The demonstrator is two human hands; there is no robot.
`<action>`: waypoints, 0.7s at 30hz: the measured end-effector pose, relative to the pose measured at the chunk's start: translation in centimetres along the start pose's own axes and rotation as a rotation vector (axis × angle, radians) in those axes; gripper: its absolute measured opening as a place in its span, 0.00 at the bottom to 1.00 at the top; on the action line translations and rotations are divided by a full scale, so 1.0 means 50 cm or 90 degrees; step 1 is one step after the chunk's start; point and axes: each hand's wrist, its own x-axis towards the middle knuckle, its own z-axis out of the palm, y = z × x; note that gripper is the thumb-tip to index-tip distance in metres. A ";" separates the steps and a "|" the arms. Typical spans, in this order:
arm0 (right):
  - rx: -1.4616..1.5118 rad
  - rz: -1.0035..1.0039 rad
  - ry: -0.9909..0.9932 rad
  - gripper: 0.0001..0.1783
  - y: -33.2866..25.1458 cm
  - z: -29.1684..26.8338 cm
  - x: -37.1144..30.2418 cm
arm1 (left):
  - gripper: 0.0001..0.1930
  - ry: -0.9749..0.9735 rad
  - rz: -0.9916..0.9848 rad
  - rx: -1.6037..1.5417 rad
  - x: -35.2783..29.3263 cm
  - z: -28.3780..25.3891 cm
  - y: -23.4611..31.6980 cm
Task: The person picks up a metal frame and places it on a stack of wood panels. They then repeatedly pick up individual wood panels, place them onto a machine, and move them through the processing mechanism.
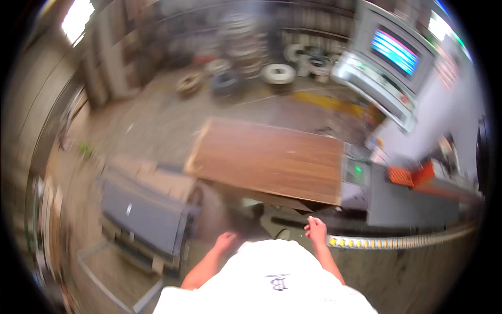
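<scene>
My left hand [226,240] hangs low in front of me, between a dark grey panel stack and the wooden board. Motion smears its fingers, so their pose is unclear. My right hand [316,230] is just short of the board's near right corner, with loosely bent fingers somewhat apart and nothing visible in them. The brown wood-grain board [272,157] lies flat ahead of me, its right end against a machine. Neither hand touches it.
To the left, dark grey panels [144,212] rest on a low stack near a metal frame [112,280]. A control console [374,86] with a lit screen stands at the right. A roller track [397,243] runs beside my right hand. Rolls of edging [278,74] sit at the back.
</scene>
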 end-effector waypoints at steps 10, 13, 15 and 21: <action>-0.560 -0.204 -0.267 0.21 0.136 0.070 -0.020 | 0.12 0.252 -0.164 -0.512 -0.076 -0.190 -0.310; -0.624 -0.093 -0.216 0.20 0.185 0.051 0.002 | 0.11 0.325 -0.180 -0.676 -0.080 -0.262 -0.338; -0.729 -0.080 -0.204 0.20 0.141 0.072 -0.017 | 0.11 0.393 -0.180 -0.749 -0.065 -0.310 -0.361; -0.763 -0.090 -0.144 0.22 0.046 0.162 -0.061 | 0.20 0.739 -0.263 -0.447 -0.002 -0.452 -0.475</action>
